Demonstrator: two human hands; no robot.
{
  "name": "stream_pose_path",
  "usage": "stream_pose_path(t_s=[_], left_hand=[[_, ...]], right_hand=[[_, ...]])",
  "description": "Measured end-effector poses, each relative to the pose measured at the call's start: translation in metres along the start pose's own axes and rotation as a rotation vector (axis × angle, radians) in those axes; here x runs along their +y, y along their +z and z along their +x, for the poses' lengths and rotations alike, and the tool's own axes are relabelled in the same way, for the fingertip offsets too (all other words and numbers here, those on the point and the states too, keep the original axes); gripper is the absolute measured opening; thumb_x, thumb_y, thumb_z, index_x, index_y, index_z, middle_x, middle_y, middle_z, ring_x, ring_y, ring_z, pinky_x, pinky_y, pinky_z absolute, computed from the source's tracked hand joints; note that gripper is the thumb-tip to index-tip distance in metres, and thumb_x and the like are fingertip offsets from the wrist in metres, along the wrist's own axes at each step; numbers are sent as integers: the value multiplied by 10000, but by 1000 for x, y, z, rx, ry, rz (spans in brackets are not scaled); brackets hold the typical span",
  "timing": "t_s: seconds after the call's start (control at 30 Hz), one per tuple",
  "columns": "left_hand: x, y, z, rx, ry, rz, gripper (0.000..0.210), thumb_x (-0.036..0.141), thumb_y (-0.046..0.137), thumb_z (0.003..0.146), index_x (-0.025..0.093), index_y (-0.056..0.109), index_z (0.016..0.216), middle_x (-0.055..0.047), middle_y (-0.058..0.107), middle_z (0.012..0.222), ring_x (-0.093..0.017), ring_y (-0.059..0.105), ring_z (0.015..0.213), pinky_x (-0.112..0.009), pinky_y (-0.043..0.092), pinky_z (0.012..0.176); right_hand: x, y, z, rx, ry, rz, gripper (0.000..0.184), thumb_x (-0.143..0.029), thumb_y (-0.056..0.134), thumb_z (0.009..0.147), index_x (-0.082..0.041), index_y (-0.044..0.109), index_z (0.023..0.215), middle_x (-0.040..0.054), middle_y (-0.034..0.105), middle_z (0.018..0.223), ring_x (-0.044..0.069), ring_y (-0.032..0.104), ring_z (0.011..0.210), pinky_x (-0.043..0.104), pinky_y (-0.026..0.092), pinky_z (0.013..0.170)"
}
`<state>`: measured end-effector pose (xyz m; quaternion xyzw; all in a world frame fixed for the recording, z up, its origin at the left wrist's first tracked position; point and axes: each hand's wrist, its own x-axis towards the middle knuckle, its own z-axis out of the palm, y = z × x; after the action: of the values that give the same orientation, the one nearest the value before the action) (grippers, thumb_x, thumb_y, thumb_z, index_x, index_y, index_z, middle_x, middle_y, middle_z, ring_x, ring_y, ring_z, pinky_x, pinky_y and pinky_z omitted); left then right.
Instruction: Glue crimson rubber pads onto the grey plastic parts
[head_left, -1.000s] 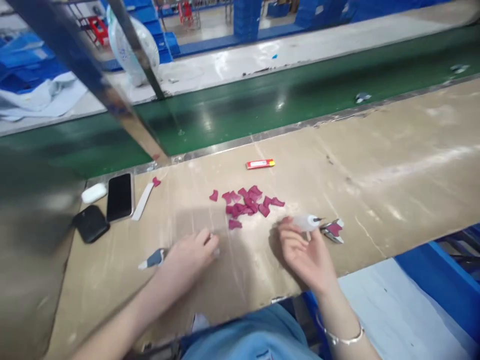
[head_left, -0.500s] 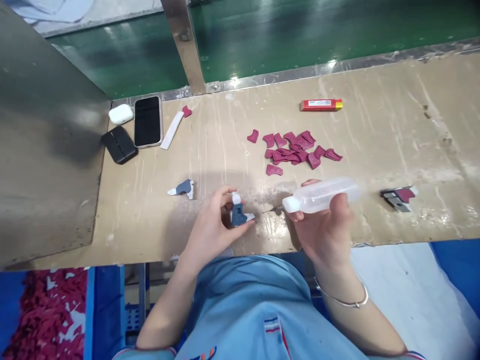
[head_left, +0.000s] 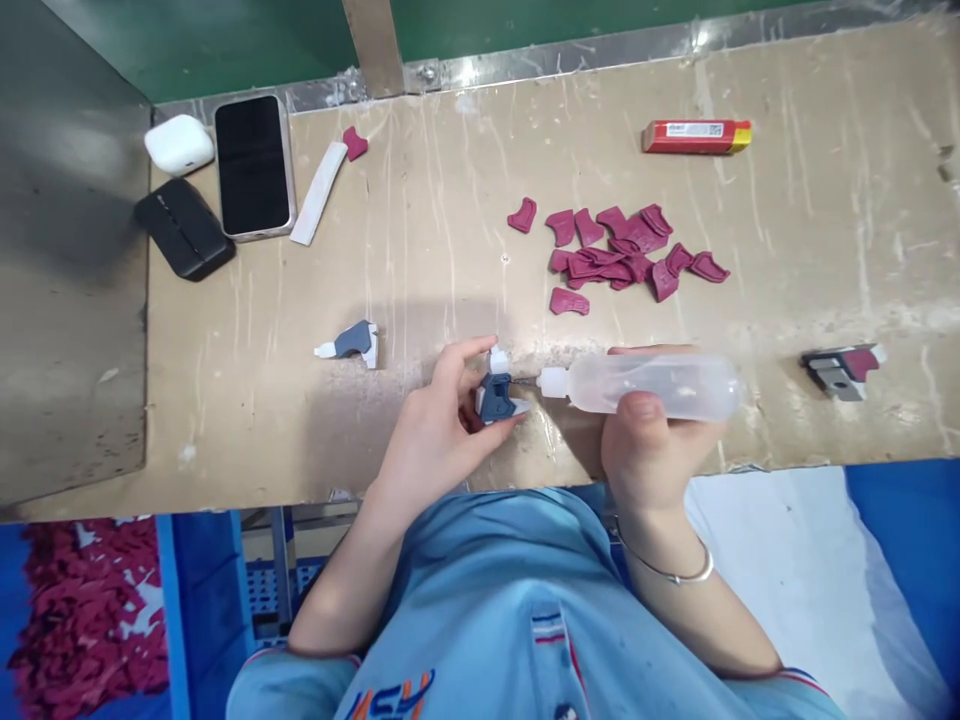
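Observation:
Between the thumb and fingers of my left hand is a small dark blue and white plastic part. My right hand is wrapped round a translucent squeeze bottle, lying nearly level with its thin needle tip pointing left. That tip reaches the blue part's right side; whether it touches cannot be made out. Left of my left hand lies a similar blue-grey and white part. Beyond my hands, several dark red curved pieces lie in a loose pile.
A red and yellow box lies at the back right. A part with a red inset sits at the right. Phone, white case, black case and white strip stand back left. Below left, a blue bin adjoins red pieces.
My right hand has brought the bottle's tip left, up to the blue part, and levelled the bottle. My left hand still holds the part. The camera view has shifted downward and closer.

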<state>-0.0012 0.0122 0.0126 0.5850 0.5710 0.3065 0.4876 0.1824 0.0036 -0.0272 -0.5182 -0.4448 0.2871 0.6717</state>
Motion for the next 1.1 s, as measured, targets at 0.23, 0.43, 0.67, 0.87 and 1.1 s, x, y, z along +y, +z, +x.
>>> stream_pose_path(t_s=[0.23,0.43,0.67,0.87,1.1], left_hand=[[-1,-1,1,-7,-5,-6,641,201,831,791,299,556,1362,77,758,849,-117,606,596,-254,451,575],[0,-1,-1,-4,0,-6,626,219,838,800,310,557,1352,76,756,854,-124,613,602,-266,472,593],[1,-2,0,-20,14,-4,615,231,828,812,293,545,1354,76,747,835,-125,611,617,-259,461,588],[2,-3,0,-34,8,-6,704,75,770,749,315,534,1367,98,730,820,-110,605,594,-252,497,616],[1,-2,-3,7,-18,27,672,132,793,775,335,562,1373,73,756,857,-146,676,659,-268,528,616]], right_hand=[[2,0,-1,31,-83,-129,517,-724,756,843,-219,708,944,41,720,884,216,709,784,362,547,705],[2,-2,-2,-17,-129,-160,494,-719,713,882,-229,714,940,37,707,898,216,697,789,367,534,703],[-1,-6,-4,-83,-215,-223,521,-734,672,905,-216,733,899,40,723,851,213,694,728,372,528,643],[1,-8,-6,-136,-252,-223,446,-669,642,942,-232,724,903,39,714,827,206,685,698,355,530,601],[-5,-9,-7,-54,-195,-198,406,-668,692,897,-263,718,880,30,672,807,229,641,701,402,485,633]])
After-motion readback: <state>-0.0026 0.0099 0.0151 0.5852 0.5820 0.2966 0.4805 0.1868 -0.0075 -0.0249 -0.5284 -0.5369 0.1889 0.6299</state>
